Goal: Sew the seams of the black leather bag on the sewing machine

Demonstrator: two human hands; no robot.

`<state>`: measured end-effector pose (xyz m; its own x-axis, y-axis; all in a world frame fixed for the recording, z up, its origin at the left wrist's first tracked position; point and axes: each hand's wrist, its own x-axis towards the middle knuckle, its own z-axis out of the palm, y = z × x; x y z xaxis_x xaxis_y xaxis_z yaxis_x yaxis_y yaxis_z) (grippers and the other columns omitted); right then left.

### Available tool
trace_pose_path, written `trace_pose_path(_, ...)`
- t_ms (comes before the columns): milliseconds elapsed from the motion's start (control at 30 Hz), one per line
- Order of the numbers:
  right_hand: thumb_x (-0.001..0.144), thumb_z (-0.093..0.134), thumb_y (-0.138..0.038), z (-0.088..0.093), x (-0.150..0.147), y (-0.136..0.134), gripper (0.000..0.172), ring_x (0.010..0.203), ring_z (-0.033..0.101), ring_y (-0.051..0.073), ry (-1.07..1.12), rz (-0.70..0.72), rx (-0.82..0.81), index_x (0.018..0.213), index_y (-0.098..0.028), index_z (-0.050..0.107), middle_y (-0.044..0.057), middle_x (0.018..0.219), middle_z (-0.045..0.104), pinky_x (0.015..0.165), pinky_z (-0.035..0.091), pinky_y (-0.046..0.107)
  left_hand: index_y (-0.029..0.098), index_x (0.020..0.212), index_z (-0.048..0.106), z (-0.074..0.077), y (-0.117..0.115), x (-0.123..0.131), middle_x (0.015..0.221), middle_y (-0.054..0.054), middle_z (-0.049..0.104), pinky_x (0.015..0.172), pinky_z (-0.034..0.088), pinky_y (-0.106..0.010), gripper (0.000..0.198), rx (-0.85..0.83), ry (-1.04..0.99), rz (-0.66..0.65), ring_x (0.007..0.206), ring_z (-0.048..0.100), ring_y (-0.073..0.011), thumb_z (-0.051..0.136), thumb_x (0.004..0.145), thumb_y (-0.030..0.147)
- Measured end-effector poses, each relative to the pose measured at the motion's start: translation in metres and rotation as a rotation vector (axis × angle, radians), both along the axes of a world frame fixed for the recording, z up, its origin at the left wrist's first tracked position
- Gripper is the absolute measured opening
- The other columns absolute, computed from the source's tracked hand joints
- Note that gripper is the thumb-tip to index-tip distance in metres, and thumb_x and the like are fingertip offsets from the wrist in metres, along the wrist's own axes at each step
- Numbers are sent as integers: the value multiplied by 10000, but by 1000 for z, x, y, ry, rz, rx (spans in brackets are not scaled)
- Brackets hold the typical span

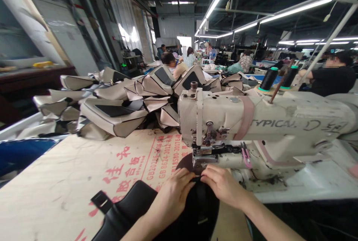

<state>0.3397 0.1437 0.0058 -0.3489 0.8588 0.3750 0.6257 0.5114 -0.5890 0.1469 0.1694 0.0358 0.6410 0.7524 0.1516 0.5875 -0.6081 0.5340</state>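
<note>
A black sewn piece that looks like leather (137, 200) lies on the plywood table and runs down toward me. My left hand (175, 190) pinches its upper edge, fingers curled. Close beside it, my right hand (220, 184) grips the same edge with thumb and fingers. Both hands are just in front of the needle area of a beige sewing machine (218, 114). A dark brown rounded piece (185, 162) sits under the machine's head, behind my fingers; whether it joins the black piece I cannot tell. A black tab with a metal slot (102, 202) sticks out at left.
Beige and black sewn covers (114, 116) are heaped behind the plywood table top (56, 181), against the machine's left side. Two black thread spools (268, 79) stand behind the machine. A person in a black top (332, 77) sits at right; several others work farther back.
</note>
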Motion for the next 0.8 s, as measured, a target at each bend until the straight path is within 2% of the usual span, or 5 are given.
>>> trace_pose_path(200, 915, 420, -256, -8, -3, 3, 205, 717, 502, 116, 71, -34, 20, 774, -180, 548, 5, 738, 528, 647, 367, 224, 316, 1120, 596, 9, 18, -26, 1052, -11, 641, 864, 459, -300, 297, -99, 133, -122, 968, 587, -174, 473, 854, 271)
trace_pose_path(367, 917, 411, -268, -8, -3, 6, 222, 726, 505, 117, 115, -8, -27, 779, -177, 559, 10, 746, 536, 653, 362, 224, 343, 1288, 435, -1, 29, -43, 1355, 13, 467, 1084, 221, -418, 394, -204, 137, -230, 1294, 338, -207, 383, 898, 356)
trace_pose_path(500, 912, 416, -291, -1, -6, 7, 259, 706, 506, 114, 116, -10, -92, 743, -172, 573, 6, 725, 546, 627, 335, 218, 211, 1050, 628, -22, 30, -42, 1048, -9, 654, 901, 413, -310, 413, -384, -7, -88, 990, 567, -197, 307, 907, 430)
trace_pose_path(600, 888, 450, -321, 2, -16, 6, 282, 684, 504, 113, 252, -36, -193, 702, -162, 589, 3, 699, 562, 630, 322, 216, 129, 771, 629, -27, 39, -39, 708, 7, 615, 630, 424, -224, 502, -416, -62, 10, 675, 542, -141, 299, 887, 489)
trace_pose_path(800, 876, 360, -500, -21, -76, 12, 465, 657, 514, 139, 776, -359, -385, 763, -119, 601, 38, 691, 599, 605, 373, 224, 170, 541, 573, 21, 100, -19, 529, 33, 530, 543, 344, -206, 387, -214, 142, -7, 570, 489, -117, 517, 768, 479)
